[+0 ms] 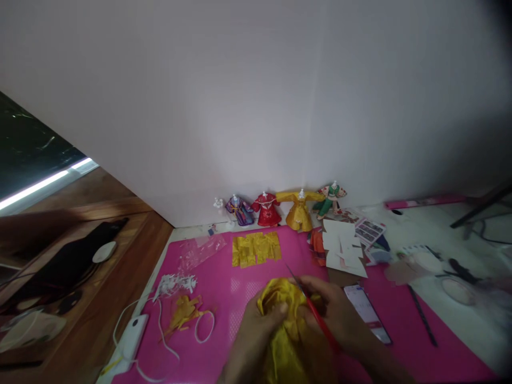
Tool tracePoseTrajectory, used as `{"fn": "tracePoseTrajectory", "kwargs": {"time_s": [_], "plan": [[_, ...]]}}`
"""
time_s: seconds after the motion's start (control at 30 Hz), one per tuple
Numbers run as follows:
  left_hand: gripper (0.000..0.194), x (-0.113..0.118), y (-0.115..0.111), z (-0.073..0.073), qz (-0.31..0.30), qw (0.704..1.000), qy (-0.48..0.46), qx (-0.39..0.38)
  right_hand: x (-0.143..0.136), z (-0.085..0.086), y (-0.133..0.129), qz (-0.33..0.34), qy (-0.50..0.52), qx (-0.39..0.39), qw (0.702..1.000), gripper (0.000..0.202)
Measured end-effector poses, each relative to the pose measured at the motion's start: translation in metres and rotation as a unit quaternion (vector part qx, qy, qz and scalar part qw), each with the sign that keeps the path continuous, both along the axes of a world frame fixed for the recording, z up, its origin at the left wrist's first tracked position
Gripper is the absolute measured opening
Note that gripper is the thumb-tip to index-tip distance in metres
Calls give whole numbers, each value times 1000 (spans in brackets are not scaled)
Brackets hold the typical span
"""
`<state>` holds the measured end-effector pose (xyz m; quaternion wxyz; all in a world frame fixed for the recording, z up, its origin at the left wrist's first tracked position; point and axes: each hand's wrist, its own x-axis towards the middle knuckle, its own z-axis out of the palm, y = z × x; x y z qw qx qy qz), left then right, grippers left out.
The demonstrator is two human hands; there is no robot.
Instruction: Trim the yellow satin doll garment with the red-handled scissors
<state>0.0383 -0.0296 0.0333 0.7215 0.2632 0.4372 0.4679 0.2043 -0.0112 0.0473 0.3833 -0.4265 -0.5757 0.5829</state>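
Observation:
A bunched piece of shiny yellow fabric (282,341) hangs between my two hands at the lower middle. My left hand (256,330) is closed on its left side, the thumb pressing on the folds. My right hand (332,304) grips a slim tool with a red handle (320,320) and a thin dark pointed tip, aimed up and left past the fabric's edge; its exact kind is unclear. The right fingers also touch the fabric. Beyond my hands, flat yellow fabric pieces (256,249) lie in a row on the pink mat (216,290).
Small doll outfits on stands, including a red dress (266,209) and a yellow robe (300,210), line the wall. Yellow scraps (186,312) and a white cable (160,314) lie left. White paper pieces (344,248), a phone (368,313) and a dark stick (423,316) lie right.

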Motion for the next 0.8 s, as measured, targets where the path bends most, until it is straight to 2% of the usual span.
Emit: {"fn": "tracePoseTrajectory", "kwargs": {"time_s": [0.1, 0.27, 0.47, 0.67, 0.8], "plan": [[50, -3, -3, 1, -26, 999, -21, -21, 0, 0, -2, -4, -6, 25, 1000, 47], [47, -4, -5, 0, -1, 1000, 4, -30, -1, -6, -5, -18, -22, 20, 999, 40], [45, 3, -6, 3, -4, 1000, 25, -13, 7, -18, -10, -35, -36, 29, 998, 37], [44, -4, 1, -8, 17, 997, 70, -39, 8, -36, -16, -134, -104, 35, 985, 40], [49, -13, 0, -6, 49, 991, 103, -65, 4, -45, -30, -184, -107, 61, 975, 41]]}}
